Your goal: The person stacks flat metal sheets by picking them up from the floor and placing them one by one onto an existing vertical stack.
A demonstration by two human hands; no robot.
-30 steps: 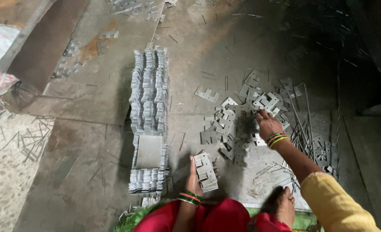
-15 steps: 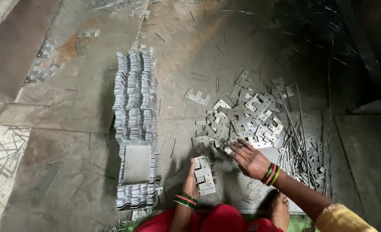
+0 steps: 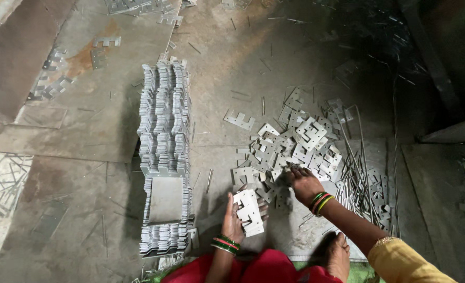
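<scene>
On the grey floor (image 3: 306, 47), beside the loose heap of E-shaped metal plates (image 3: 300, 144), lay the right hand (image 3: 304, 183), drawn back from the far side of the heap, where it had reached a second before, to its near edge. Had turned over meanwhile: palm up half a second earlier, now palm down with fingers curled onto the plates at the heap's rim. Looked to be gathering a few more pieces, though whether any were actually pinched could not be told from above. Held much as before by the left hand (image 3: 236, 220), a small stack of aligned plates (image 3: 249, 211), fingers wrapped round its edge, thumb on top, close to the red garment (image 3: 253, 270). Sat apart, the two hands, the right well out from the left. Stood untouched farther left the long row of stacked plates (image 3: 164, 147), with thin metal strips (image 3: 366, 178) strewn beyond the right wrist.
</scene>
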